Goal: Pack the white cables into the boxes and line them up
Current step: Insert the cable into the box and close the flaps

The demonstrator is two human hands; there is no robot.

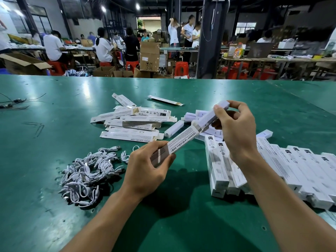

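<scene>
Between curled fingers (151, 147), a box (185, 137)

My green bench (54, 142), and the workshop beyond it.
Thin black wires (16, 103) lie near the bench's left edge. Past the bench, workers (103, 47) sit on red stools (181, 69) at long tables. Three more stand by a dark pillar (209, 42). Brown cartons (149, 56) stand on the floor.

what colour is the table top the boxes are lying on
Dark teal green table top, with glossy light reflections; the head view shows it.
</scene>
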